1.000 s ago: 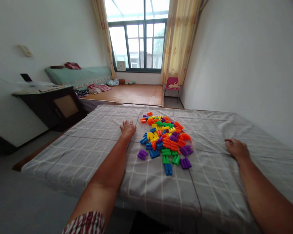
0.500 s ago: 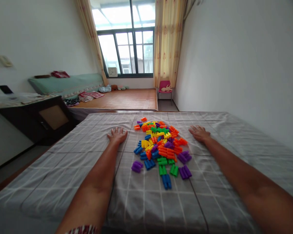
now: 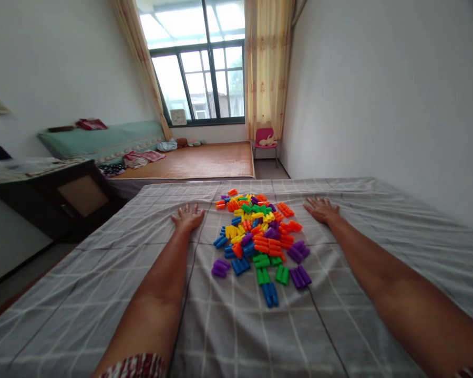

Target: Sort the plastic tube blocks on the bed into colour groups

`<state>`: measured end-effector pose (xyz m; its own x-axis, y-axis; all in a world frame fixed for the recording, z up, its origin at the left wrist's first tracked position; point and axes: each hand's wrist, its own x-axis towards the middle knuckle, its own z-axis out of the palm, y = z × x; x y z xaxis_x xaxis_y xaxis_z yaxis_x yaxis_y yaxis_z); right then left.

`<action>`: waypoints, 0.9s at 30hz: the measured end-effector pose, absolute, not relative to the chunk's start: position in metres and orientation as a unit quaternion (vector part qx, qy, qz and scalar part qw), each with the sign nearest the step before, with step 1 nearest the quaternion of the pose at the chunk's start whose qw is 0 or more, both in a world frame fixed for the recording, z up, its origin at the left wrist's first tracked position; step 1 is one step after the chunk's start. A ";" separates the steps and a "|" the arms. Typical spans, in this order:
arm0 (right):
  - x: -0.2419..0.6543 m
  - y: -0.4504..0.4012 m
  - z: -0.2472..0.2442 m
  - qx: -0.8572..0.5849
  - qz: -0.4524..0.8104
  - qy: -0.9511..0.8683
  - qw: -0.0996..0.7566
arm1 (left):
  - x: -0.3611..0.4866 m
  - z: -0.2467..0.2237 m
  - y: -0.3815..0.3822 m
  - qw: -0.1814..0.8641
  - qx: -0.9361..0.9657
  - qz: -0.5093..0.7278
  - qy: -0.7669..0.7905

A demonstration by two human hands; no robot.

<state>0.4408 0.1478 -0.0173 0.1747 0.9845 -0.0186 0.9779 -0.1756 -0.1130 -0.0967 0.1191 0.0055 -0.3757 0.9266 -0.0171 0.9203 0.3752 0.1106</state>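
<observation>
A loose pile of plastic building blocks [image 3: 256, 220] in orange, yellow, green, blue and purple lies on the grey checked cloth [image 3: 236, 325] between my two hands. My left hand [image 3: 188, 216] rests palm down on the cloth, left of the pile, fingers spread and holding nothing. To the right of the pile, my right hand [image 3: 322, 209] also lies flat with its fingers apart. Neither hand touches a block. Nearest to me are a blue block [image 3: 270, 294], a purple block [image 3: 300, 276] and another purple block [image 3: 220, 268] at the pile's left edge.
Beyond the cloth-covered surface stands a bed with a brown mat [image 3: 208, 160]. A dark cabinet [image 3: 71, 197] is at the left, and a pink chair [image 3: 265, 137] holds a soft toy by the right wall [image 3: 378, 94]. A window [image 3: 199, 79] is at the back.
The camera view has shifted slightly. An orange block at the pile's upper right now lies a little apart from its neighbours. Both hands stay flat on the cloth.
</observation>
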 end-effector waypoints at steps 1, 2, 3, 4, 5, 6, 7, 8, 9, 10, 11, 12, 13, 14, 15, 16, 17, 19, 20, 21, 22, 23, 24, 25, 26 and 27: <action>0.441 0.148 -0.018 -0.765 0.041 -0.642 0.039 | -0.097 0.005 0.120 0.038 0.558 0.041 0.828; 0.441 0.148 -0.018 -0.765 0.039 -0.642 0.041 | -0.097 0.005 0.120 0.037 0.558 0.040 0.828; 0.441 0.149 -0.018 -0.766 0.038 -0.641 0.042 | -0.098 0.005 0.121 0.036 0.560 0.040 0.827; 0.441 0.149 -0.018 -0.767 0.037 -0.640 0.043 | -0.098 0.004 0.122 0.035 0.561 0.041 0.826; 0.442 0.150 -0.017 -0.768 0.036 -0.638 0.042 | -0.098 0.004 0.123 0.034 0.562 0.042 0.825; 0.442 0.150 -0.017 -0.769 0.036 -0.638 0.040 | -0.099 0.003 0.123 0.033 0.563 0.044 0.825; 0.442 0.151 -0.016 -0.769 0.036 -0.637 0.039 | -0.099 0.003 0.123 0.033 0.563 0.045 0.824; 0.442 0.151 -0.016 -0.768 0.035 -0.639 0.040 | -0.099 0.003 0.123 0.033 0.563 0.046 0.824; 0.442 0.151 -0.016 -0.766 0.034 -0.641 0.041 | -0.099 0.003 0.123 0.034 0.562 0.046 0.825; 0.442 0.151 -0.015 -0.764 0.032 -0.643 0.042 | -0.098 0.003 0.122 0.036 0.562 0.046 0.825; 0.443 0.151 -0.015 -0.764 0.031 -0.644 0.043 | -0.098 0.003 0.121 0.038 0.562 0.046 0.825; 0.442 0.152 -0.015 -0.763 0.029 -0.644 0.044 | -0.098 0.004 0.121 0.040 0.562 0.046 0.825; 0.442 0.153 -0.015 -0.764 0.029 -0.643 0.043 | -0.098 0.004 0.120 0.042 0.562 0.045 0.825; 0.442 0.154 -0.016 -0.764 0.029 -0.643 0.043 | -0.098 0.005 0.121 0.043 0.563 0.045 0.824; 0.442 0.156 -0.016 -0.764 0.029 -0.643 0.042 | -0.098 0.005 0.122 0.043 0.563 0.045 0.824; 0.442 0.159 -0.017 -0.764 0.030 -0.643 0.042 | -0.098 0.005 0.123 0.045 0.563 0.045 0.824; 0.442 0.162 -0.018 -0.764 0.029 -0.644 0.043 | -0.099 0.005 0.125 0.045 0.564 0.044 0.824; 0.442 0.170 -0.020 -0.762 0.027 -0.646 0.043 | -0.099 0.004 0.130 0.043 0.566 0.043 0.822; 0.442 0.173 -0.021 -0.761 0.026 -0.647 0.044 | -0.099 0.004 0.132 0.041 0.567 0.043 0.822; 0.442 0.176 -0.023 -0.761 0.025 -0.647 0.044 | -0.099 0.003 0.134 0.039 0.568 0.042 0.821; 0.442 0.177 -0.024 -0.760 0.024 -0.648 0.044 | -0.099 0.003 0.134 0.037 0.570 0.040 0.820; 0.442 0.179 -0.025 -0.760 0.022 -0.648 0.045 | -0.099 0.003 0.134 0.036 0.572 0.038 0.819; 0.443 0.179 -0.026 -0.758 0.020 -0.650 0.047 | -0.099 0.003 0.133 0.034 0.574 0.037 0.817; 0.445 0.178 -0.027 -0.755 0.017 -0.653 0.049 | -0.099 0.003 0.131 0.031 0.577 0.036 0.815; 0.448 0.177 -0.028 -0.751 0.015 -0.658 0.051 | -0.099 0.003 0.128 0.029 0.581 0.036 0.812; 0.451 0.175 -0.028 -0.744 0.012 -0.666 0.054 | -0.100 0.004 0.125 0.028 0.586 0.035 0.809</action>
